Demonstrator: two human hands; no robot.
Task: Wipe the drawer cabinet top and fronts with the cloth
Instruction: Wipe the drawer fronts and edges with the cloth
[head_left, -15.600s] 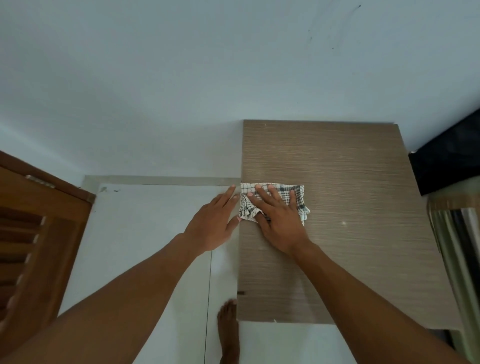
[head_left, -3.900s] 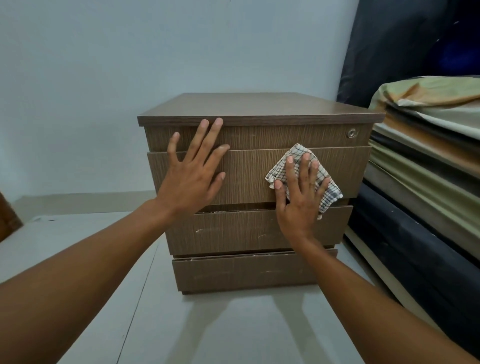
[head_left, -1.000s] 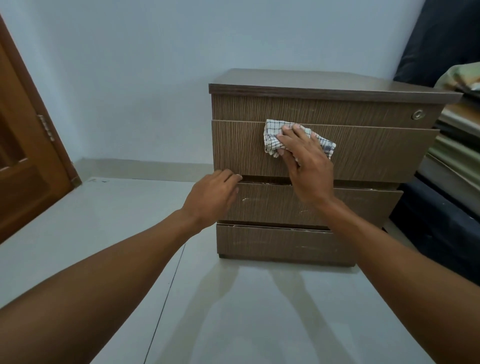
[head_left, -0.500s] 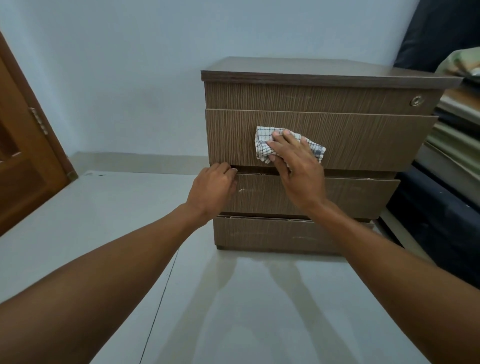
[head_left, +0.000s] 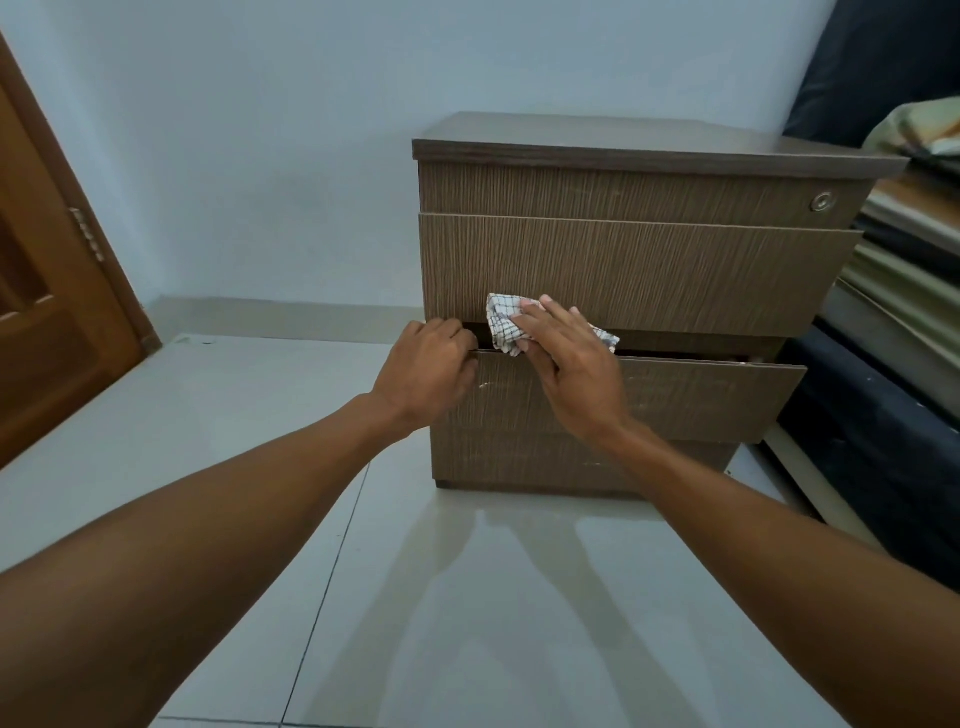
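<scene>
1. Pressing flat-fingered, the right hand (head_left: 571, 374) pins the cloth (head_left: 501, 322) against the upper drawer front's (head_left: 675, 270) bottom edge.
2. The left hand (head_left: 426, 369) hooks curled fingers over the lower drawer's (head_left: 701, 400) top edge, just left of the cloth.

Both arms forward: left hand (head_left: 428, 371) perhaps in a curled grip, right hand (head_left: 571, 369) flat.

Checked cloth (head_left: 503, 323) bunched against brown drawer cabinet's (head_left: 639, 275) upper drawer front, lower edge.

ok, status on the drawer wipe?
Right hand flat on cloth, low on big drawer front. Left hand fingers curled over next drawer top edge. Nothing blocking.
</scene>
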